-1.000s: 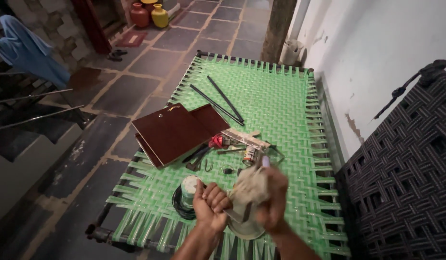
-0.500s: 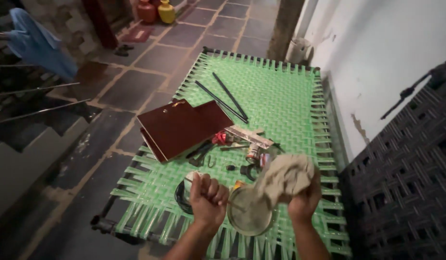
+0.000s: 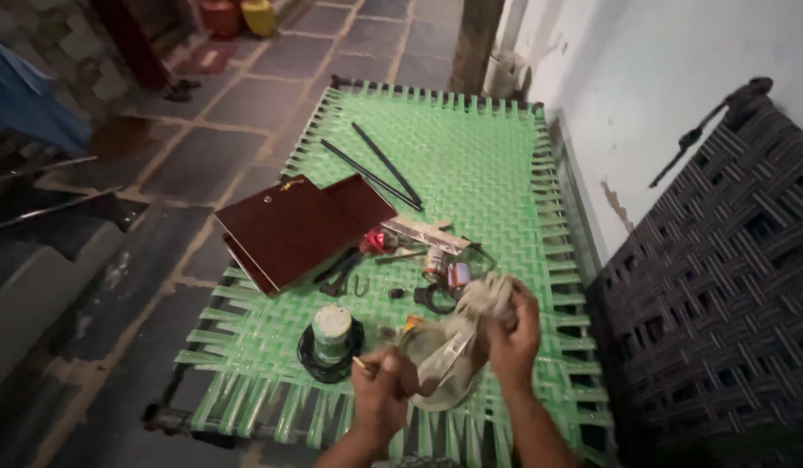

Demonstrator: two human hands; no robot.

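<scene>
The right hand (image 3: 512, 334) is clenching a crumpled pale rag (image 3: 484, 299), pressing it into a round glass cover (image 3: 440, 368). The left hand (image 3: 382, 390) is gripping the cover's near edge, above the green woven cot (image 3: 471, 156), beside a small tin (image 3: 332, 332).

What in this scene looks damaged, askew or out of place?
The white wall has a patch of flaked paint beside the green woven cot. The dark red case lies askew, overhanging the cot's left edge. Nothing looks spilled. The right hand holds a pale cloth.
</scene>
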